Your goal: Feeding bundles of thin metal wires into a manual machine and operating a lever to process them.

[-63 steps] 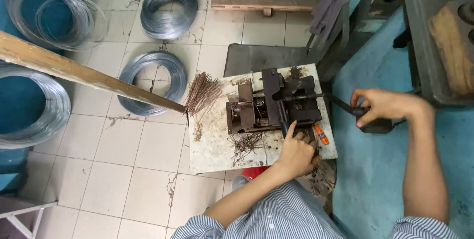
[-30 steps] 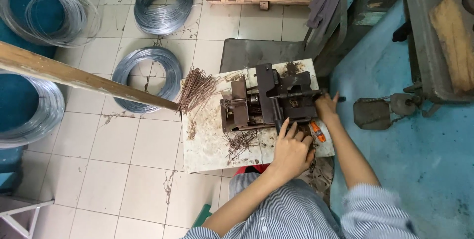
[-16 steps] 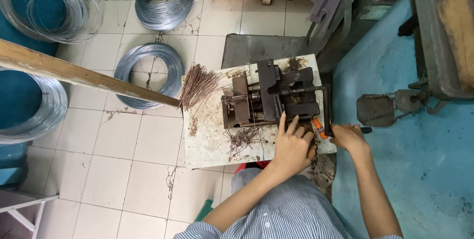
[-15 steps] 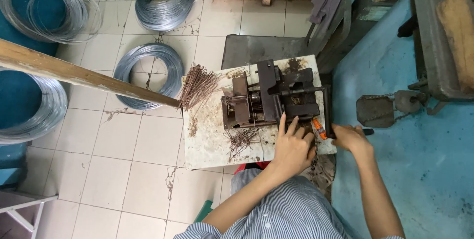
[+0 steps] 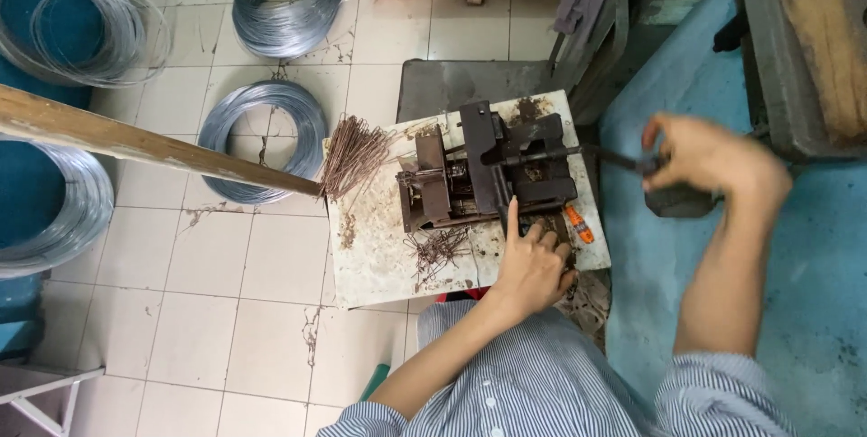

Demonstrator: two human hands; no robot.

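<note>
Wire coils (image 5: 285, 2) lie on the tiled floor beside a white board (image 5: 379, 256) that carries a dark metal machine (image 5: 488, 171). The right hand (image 5: 709, 159) is closed around the machine's handle (image 5: 623, 160). The left hand (image 5: 533, 261), forefinger stretched out and the other fingers curled, touches the machine's front edge near short wire pieces (image 5: 438, 247).

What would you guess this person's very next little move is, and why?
Probably a pull on the lever with the right hand. That hand grips the lever's end, while the left hand has its forefinger at the front of the dark machine, as if holding a piece in place. Cut wire bits lie on the board beside it, and a bundle waits.
</note>
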